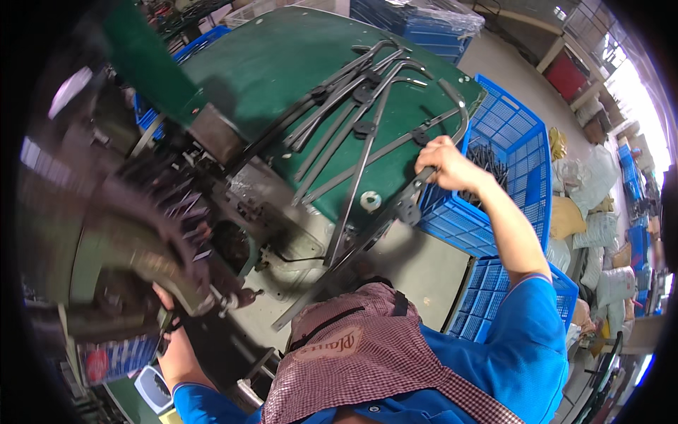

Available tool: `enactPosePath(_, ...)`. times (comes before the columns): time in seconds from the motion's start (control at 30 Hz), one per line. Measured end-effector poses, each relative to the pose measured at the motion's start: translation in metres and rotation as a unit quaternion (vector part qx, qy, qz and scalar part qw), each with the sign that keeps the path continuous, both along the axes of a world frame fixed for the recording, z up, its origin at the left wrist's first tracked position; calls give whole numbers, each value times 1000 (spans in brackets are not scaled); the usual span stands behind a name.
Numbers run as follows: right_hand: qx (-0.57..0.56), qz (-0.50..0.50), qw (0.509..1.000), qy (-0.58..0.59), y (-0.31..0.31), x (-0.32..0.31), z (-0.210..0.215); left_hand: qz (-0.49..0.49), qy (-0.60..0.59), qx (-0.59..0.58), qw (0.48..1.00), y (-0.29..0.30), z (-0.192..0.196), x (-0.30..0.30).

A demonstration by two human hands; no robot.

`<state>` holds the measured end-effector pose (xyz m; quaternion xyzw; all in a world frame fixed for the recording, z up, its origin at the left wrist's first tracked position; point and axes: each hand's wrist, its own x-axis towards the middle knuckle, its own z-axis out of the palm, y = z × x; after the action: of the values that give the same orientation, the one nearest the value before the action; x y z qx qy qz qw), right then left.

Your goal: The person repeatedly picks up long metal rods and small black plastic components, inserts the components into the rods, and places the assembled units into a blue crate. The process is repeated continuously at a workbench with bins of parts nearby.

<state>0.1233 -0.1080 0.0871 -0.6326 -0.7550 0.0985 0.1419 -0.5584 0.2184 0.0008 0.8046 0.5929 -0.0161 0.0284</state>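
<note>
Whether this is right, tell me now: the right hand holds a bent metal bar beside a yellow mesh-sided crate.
Not quite: the crate is blue, not yellow, as the head view shows. The right hand does hold a bent metal bar beside it.

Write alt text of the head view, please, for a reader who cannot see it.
A person's right hand grips a long bent bar by a green table where similar bars lie; the left hand is partly hidden by a machine. Blue crates stand at right.
</note>
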Motion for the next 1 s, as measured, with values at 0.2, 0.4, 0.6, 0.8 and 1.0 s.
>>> enactPosePath(0.2,12,-40,998,-39,16,177,-12,-17,17,15,1000,24,-15,20)
enactPosePath(0.4,-24,-25,999,-35,102,256,-45,-28,11,57,998,25,-21,17)
enactPosePath(0.6,-67,48,995,-60,181,234,-57,29,-78,97,992,7,-16,20)
enactPosePath(0.8,33,179,963,-200,213,134,-70,106,-117,93,983,-7,-10,31)
enactPosePath(1.0,88,213,957,-173,229,174,-34,87,-188,107,972,-9,-13,37)
